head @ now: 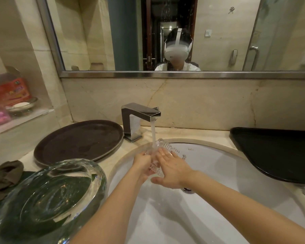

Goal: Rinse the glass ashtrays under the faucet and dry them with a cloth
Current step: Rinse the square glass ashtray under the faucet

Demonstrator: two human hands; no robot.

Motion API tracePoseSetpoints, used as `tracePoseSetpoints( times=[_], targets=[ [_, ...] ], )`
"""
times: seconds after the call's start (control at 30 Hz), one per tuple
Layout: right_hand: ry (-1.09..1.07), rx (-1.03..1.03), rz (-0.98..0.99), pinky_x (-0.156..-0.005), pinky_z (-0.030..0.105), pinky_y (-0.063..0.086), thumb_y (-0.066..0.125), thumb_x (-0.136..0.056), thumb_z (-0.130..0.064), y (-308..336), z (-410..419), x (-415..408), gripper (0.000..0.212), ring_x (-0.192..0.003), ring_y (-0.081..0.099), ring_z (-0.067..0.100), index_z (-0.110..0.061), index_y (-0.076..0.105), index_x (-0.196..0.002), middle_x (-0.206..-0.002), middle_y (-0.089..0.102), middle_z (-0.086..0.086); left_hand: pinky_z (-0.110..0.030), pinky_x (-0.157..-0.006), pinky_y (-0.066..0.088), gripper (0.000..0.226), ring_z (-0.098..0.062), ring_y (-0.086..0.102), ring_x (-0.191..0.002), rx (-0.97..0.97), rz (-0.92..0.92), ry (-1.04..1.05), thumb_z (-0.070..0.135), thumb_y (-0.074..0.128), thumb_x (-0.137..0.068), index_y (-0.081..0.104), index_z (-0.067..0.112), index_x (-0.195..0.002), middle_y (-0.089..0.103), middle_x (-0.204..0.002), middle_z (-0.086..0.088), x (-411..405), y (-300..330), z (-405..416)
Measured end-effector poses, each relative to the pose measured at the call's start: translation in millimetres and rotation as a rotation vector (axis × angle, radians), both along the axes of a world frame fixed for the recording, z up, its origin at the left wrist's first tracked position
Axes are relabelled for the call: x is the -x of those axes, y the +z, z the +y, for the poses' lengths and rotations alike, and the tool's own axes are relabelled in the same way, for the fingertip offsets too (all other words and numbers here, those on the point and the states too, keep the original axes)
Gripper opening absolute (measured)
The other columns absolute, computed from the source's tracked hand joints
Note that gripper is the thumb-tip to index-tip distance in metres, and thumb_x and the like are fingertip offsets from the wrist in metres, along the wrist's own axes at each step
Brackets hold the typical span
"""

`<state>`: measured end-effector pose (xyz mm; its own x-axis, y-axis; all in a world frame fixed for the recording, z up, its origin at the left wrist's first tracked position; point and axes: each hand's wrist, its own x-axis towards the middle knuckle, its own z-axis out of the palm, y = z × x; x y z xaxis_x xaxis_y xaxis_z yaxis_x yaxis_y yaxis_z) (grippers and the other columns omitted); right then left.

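Both-handed, ashtray (pixel 163 147) under faucet (pixel 141 117) — sink (pixel 236 173) rim well apart.

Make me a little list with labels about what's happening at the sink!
Water: running from the faucet
Being rinsed: ridged glass ashtray, under the stream
Left hand: holds the ashtray
Right hand: fingers straight, resting on the ashtray
Waiting: big glass ashtray on the counter, left of the sink
Cloth: far left

A round brown tray (pixel 78 140) lies left of centre, a black tray (pixel 278 152) at right, a mirror (pixel 165 32) above.
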<state>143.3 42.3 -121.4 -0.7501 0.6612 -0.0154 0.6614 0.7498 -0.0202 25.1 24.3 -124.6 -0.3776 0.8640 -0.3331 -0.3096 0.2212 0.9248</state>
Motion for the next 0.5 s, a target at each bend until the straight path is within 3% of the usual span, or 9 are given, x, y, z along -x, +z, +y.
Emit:
tracePoseSetpoints(
  times=[0.13,0.23,0.33,0.4,0.47,0.5],
  targets=[
    [0.075,0.036,0.132,-0.116,0.034,0.005,0.053,-0.091,-0.025,-4,-6,3,0.072,-0.144,0.013,0.02,-0.014,0.012,-0.149,-0.157,0.01,0.005,-0.029,-0.046,0.044,0.038,-0.026,0.059,-0.076,-0.007,0.011,0.09,-0.009,0.043,-0.088,0.056,0.002,-0.121,0.063,-0.097,-0.016,4,-3,2],
    [0.071,0.04,0.208,-0.115,0.03,0.01,0.052,-0.092,-0.021,-7,-13,-3,0.06,-0.136,0.033,0.02,-0.018,0.025,-0.146,-0.152,0.029,0.001,-0.03,-0.05,0.046,0.037,-0.025,0.061,-0.069,-0.044,0.0,0.171,-0.015,0.046,-0.085,0.061,0.007,-0.112,0.064,-0.091,-0.014,5,-2,4],
    [0.115,-0.107,0.154,-0.113,0.034,0.023,0.052,-0.091,-0.028,-7,-12,-19,0.029,-0.109,0.056,0.021,-0.013,0.056,-0.116,-0.114,0.063,0.004,-0.029,-0.053,0.049,0.033,-0.022,0.065,-0.065,-0.09,-0.025,0.177,-0.012,0.048,-0.089,0.062,0.012,-0.107,0.065,-0.09,-0.008,3,1,2],
    [0.175,-0.227,0.11,-0.09,0.031,0.049,0.049,-0.084,-0.032,-14,-8,-27,0.023,-0.08,0.065,0.018,-0.015,0.064,-0.081,-0.08,0.066,-0.002,-0.026,-0.049,0.049,0.037,-0.022,0.066,-0.065,-0.105,-0.01,0.176,-0.01,0.047,-0.09,0.06,0.012,-0.117,0.066,-0.1,-0.01,0,1,3],
    [0.169,-0.318,0.057,-0.065,0.023,0.053,0.041,-0.082,-0.044,-20,-2,-33,0.037,-0.06,0.062,0.017,-0.017,0.062,-0.066,-0.065,0.061,-0.003,-0.024,-0.045,0.043,0.035,-0.021,0.067,-0.063,-0.105,0.038,0.165,-0.005,0.047,-0.092,0.061,0.014,-0.118,0.067,-0.101,-0.009,-3,1,3],
    [0.144,-0.351,0.015,-0.064,0.023,0.053,0.037,-0.082,-0.049,-22,0,-34,0.046,-0.059,0.061,0.019,-0.016,0.064,-0.066,-0.064,0.062,-0.001,-0.023,-0.045,0.041,0.032,-0.021,0.067,-0.064,-0.103,0.061,0.156,-0.003,0.047,-0.094,0.061,0.014,-0.117,0.067,-0.099,-0.007,-4,1,2]
  ],
)
